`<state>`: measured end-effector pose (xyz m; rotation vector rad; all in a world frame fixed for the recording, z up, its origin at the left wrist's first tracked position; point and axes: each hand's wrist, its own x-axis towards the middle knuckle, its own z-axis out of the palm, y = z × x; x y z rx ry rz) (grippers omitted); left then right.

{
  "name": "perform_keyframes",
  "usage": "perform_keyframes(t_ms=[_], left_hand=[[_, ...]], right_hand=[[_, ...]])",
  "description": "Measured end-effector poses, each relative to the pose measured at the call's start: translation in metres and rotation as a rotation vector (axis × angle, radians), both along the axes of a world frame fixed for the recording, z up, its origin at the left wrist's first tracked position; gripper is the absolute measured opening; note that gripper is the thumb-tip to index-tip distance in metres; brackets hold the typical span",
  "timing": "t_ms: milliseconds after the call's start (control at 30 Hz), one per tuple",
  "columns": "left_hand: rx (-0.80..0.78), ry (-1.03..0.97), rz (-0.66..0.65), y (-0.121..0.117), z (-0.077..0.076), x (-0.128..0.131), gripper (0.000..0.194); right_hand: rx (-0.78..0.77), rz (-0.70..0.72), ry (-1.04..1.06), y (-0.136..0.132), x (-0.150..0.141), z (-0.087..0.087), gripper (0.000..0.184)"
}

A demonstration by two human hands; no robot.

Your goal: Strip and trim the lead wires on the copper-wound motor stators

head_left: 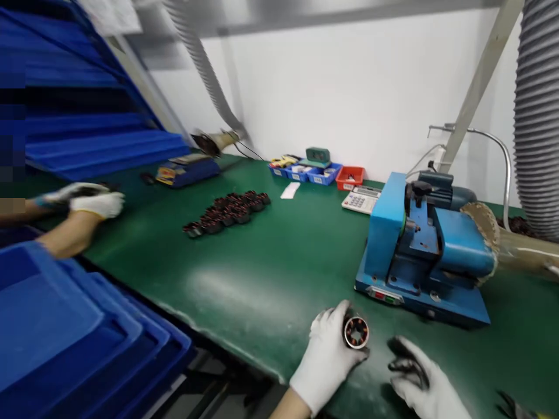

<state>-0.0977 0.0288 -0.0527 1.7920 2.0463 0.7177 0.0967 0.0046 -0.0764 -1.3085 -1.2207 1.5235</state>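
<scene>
My left hand (328, 355), in a white glove, is closed around a small round motor stator (356, 332) with copper windings, its open end facing up. My right hand (419, 375), also gloved with dark-stained fingertips, rests on the green mat just right of it, fingers curled; nothing shows in them. Both hands sit at the near edge of the bench, in front of a blue bench machine (423, 250).
Several dark stators (229, 210) lie in rows mid-bench. A co-worker's gloved hands (89, 201) work at the left. Stacked blue crates (65, 326) stand lower left, small parts bins (321, 173) and a calculator (360, 201) at the back, a ribbed hose (537, 116) at right.
</scene>
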Motion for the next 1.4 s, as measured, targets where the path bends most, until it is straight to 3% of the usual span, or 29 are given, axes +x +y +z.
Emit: perform_keyframes(t_ms=[67, 167, 267, 367, 467, 667, 733, 833, 933, 1000, 1200, 1400], left_hand=[[0.000, -0.016, -0.098, -0.024, -0.006, 0.026, 0.080], [0.070, -0.043, -0.261, -0.039, -0.009, 0.048, 0.088], [0.052, -0.086, -0.354, -0.038, -0.008, 0.053, 0.090], [0.059, -0.080, -0.388, -0.037, -0.007, 0.051, 0.096], [0.140, -0.042, -0.390, -0.038, -0.009, 0.049, 0.093], [0.163, -0.078, -0.364, -0.040, -0.007, 0.049, 0.086], [0.100, -0.120, -0.379, -0.039, -0.004, 0.048, 0.091], [0.058, -0.154, -0.408, -0.037, -0.001, 0.047, 0.094], [0.084, -0.139, -0.411, -0.036, 0.000, 0.046, 0.092], [0.085, -0.124, -0.409, -0.036, 0.000, 0.048, 0.092], [0.173, -0.099, -0.396, -0.038, -0.004, 0.051, 0.082], [0.299, -0.095, -0.366, -0.040, -0.005, 0.052, 0.068]], right_hand=[[0.000, -0.011, -0.026, 0.007, 0.002, 0.011, 0.046], [0.079, -0.005, -0.154, 0.015, 0.001, 0.032, 0.035], [0.096, 0.008, -0.179, 0.017, -0.005, 0.044, 0.019], [0.121, -0.075, -0.154, 0.015, -0.012, 0.044, 0.002], [0.090, -0.174, -0.049, 0.014, -0.007, 0.039, 0.009], [0.023, -0.428, 0.169, 0.020, 0.039, 0.042, 0.026], [-0.040, -0.367, 0.152, 0.018, 0.041, 0.044, 0.024], [-0.099, -0.079, 0.035, 0.013, 0.025, 0.043, 0.029], [0.102, 0.070, -0.181, 0.012, 0.003, 0.041, 0.017], [0.229, 0.063, -0.276, 0.013, -0.004, 0.042, 0.008], [0.485, -0.010, -0.415, 0.006, 0.011, 0.037, 0.013], [0.592, -0.043, -0.562, -0.020, 0.023, 0.022, 0.013]])
